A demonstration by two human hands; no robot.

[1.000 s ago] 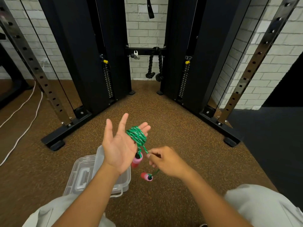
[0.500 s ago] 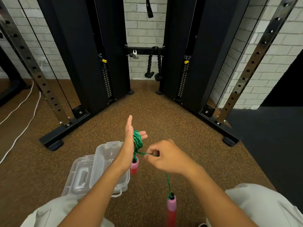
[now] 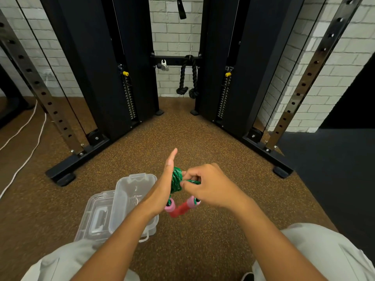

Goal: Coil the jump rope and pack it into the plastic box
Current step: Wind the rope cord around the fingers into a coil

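Observation:
The green jump rope (image 3: 176,180) is wound in a thick coil around the fingers of my left hand (image 3: 162,189), which stands edge-on with fingers straight. My right hand (image 3: 207,185) pinches the free end of the rope right beside the coil. Two pink-and-red handles (image 3: 179,207) hang just below the hands, touching each other. The clear plastic box (image 3: 125,197) stands open on the floor to the lower left of my left hand, with its lid (image 3: 95,216) lying beside it.
I sit on a brown speckled floor with my knees at the bottom corners. The black frame of a cable machine (image 3: 67,169) spreads ahead on both sides. A white cable (image 3: 26,151) runs along the floor at the left. Dark matting (image 3: 334,169) covers the right.
My right hand has moved up against the coil, drawing the rope short. The handle that dangled low has risen to hang next to the other one.

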